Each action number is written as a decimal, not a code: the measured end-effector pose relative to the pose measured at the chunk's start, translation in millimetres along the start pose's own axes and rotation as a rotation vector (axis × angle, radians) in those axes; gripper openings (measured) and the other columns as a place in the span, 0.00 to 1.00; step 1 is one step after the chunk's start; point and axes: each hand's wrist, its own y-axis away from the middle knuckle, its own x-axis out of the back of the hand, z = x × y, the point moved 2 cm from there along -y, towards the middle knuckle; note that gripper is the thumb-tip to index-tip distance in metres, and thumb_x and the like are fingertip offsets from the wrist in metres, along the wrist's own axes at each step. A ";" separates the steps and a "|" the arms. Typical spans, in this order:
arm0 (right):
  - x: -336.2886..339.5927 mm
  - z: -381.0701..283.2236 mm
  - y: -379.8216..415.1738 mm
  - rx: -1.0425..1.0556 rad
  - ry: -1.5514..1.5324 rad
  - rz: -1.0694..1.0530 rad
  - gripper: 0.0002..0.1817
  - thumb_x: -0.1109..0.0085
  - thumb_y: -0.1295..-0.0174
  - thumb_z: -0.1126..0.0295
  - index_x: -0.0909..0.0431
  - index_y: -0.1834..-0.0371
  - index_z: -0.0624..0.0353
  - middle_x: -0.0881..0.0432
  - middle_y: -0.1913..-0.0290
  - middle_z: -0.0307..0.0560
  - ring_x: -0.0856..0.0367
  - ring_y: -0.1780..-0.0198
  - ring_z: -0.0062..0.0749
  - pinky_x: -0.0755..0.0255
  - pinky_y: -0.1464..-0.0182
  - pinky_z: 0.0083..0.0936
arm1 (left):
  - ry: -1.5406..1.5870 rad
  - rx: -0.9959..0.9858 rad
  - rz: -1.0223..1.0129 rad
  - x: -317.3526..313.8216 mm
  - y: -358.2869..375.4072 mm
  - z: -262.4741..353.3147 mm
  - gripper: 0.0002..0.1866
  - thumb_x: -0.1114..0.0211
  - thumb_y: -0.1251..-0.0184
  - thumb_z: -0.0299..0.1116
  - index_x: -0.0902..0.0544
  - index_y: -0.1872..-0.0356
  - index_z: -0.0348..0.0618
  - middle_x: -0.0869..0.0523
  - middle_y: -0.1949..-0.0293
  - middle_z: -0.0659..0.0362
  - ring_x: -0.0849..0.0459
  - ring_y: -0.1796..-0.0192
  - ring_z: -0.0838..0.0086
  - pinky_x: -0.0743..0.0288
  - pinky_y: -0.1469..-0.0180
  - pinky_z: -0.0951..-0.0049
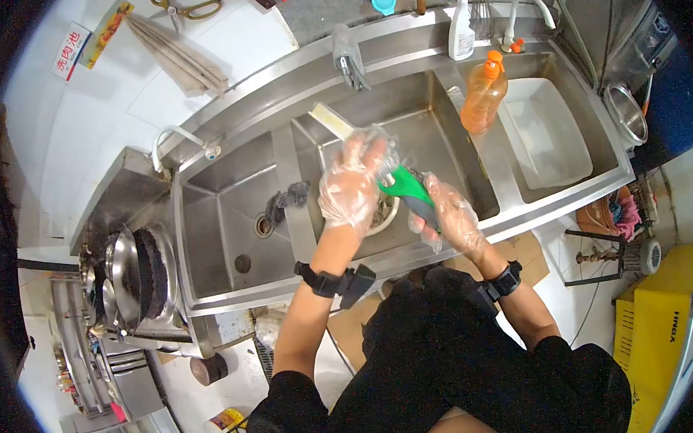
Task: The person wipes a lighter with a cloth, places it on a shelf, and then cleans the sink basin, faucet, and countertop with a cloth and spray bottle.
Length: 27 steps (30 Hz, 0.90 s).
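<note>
The person stands over a three-basin stainless steel sink [400,62], both hands in thin, crinkled clear plastic gloves and held above the middle basin. The right hand [451,219] is clenched around the grey-and-green handle of a peeler [408,190], a moulded plastic tool with a bright green head. The left hand [352,184] grasps a long, pale, peeled vegetable [333,122]; its smooth cream-coloured end sticks out past the fingers toward the sink's back edge, and the peeler's head meets it just under the left palm. Both wrists carry black strapped bands.

Below the hands, on the floor of the middle basin, sits a round white drain strainer [386,214] with dark scraps in it. A dark, crumpled rag [286,200] hangs over the divider between the left and middle basins. The left basin has two round drain holes in its dull metal floor. In the right basin lies a white rectangular plastic tub [544,133].

On the divider between the middle and right basins stands a translucent orange pump bottle [482,97], and behind it, on the sink's back ledge, a white spray bottle [460,31]. A white curved faucet [528,7] rises at the back right corner, another white faucet [175,140] at the back left corner. A bundle of metal utensils [349,57] lies on the back ledge. Beyond the sink's left edge, round metal pans [140,273] are stacked on edge.
</note>
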 end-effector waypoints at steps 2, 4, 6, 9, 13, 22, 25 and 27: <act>3.7 3.0 -2.7 -0.020 -0.060 -0.009 0.27 0.63 0.25 0.45 0.25 0.55 0.59 0.26 0.80 0.37 0.34 0.85 0.20 0.42 0.84 0.19 | 0.031 -0.107 -0.039 -1.4 8.2 13.1 0.31 0.42 0.47 0.22 0.23 0.39 0.61 0.24 0.42 0.58 0.19 0.48 0.57 0.20 0.50 0.64; 9.2 10.5 -5.5 -0.003 -0.071 0.070 0.23 0.59 0.25 0.48 0.25 0.55 0.58 0.27 0.80 0.36 0.35 0.85 0.18 0.43 0.85 0.18 | 0.014 -0.214 -0.039 -16.5 21.4 19.4 0.33 0.42 0.47 0.22 0.26 0.36 0.63 0.25 0.40 0.58 0.19 0.46 0.60 0.20 0.48 0.65; 13.9 10.1 -4.5 -0.020 -0.126 0.021 0.21 0.57 0.26 0.50 0.25 0.54 0.58 0.27 0.80 0.36 0.36 0.86 0.17 0.44 0.85 0.17 | -0.048 -0.191 -0.054 -15.7 19.1 15.3 0.36 0.43 0.47 0.22 0.28 0.34 0.67 0.26 0.38 0.60 0.21 0.45 0.61 0.20 0.47 0.65; 17.4 1.5 2.2 -0.051 -0.177 -0.064 0.19 0.55 0.26 0.53 0.25 0.54 0.57 0.28 0.80 0.35 0.38 0.86 0.16 0.45 0.85 0.16 | -0.191 -0.112 -0.014 -11.3 1.4 -20.1 0.35 0.45 0.46 0.24 0.28 0.33 0.69 0.25 0.37 0.61 0.22 0.42 0.61 0.21 0.46 0.64; 21.5 4.3 2.5 -0.057 -0.111 -0.110 0.19 0.54 0.26 0.53 0.25 0.50 0.58 0.28 0.81 0.35 0.39 0.87 0.15 0.46 0.85 0.15 | -0.137 -0.109 0.137 -5.7 -13.0 -39.1 0.36 0.46 0.47 0.20 0.27 0.35 0.67 0.24 0.39 0.60 0.22 0.42 0.58 0.21 0.47 0.66; 29.5 11.6 4.6 -0.061 -0.171 -0.142 0.21 0.54 0.26 0.54 0.28 0.43 0.58 0.29 0.81 0.35 0.42 0.88 0.15 0.47 0.85 0.14 | -0.125 -0.137 0.085 -12.0 -8.0 -43.9 0.35 0.43 0.48 0.24 0.27 0.35 0.65 0.25 0.37 0.60 0.20 0.52 0.56 0.19 0.51 0.63; 30.2 10.4 7.7 -0.070 -0.167 -0.147 0.20 0.54 0.26 0.55 0.27 0.44 0.58 0.29 0.81 0.35 0.42 0.88 0.15 0.47 0.85 0.15 | -0.157 -0.044 0.172 -2.3 -19.3 -58.3 0.33 0.46 0.44 0.25 0.29 0.34 0.65 0.25 0.38 0.58 0.21 0.47 0.57 0.20 0.48 0.64; 30.3 10.0 8.6 -0.072 -0.154 -0.131 0.19 0.54 0.26 0.55 0.27 0.45 0.58 0.29 0.81 0.35 0.42 0.88 0.15 0.48 0.85 0.15 | -0.246 -0.021 0.178 -10.0 -13.2 -48.1 0.33 0.46 0.48 0.18 0.23 0.39 0.61 0.21 0.41 0.54 0.19 0.45 0.60 0.22 0.47 0.69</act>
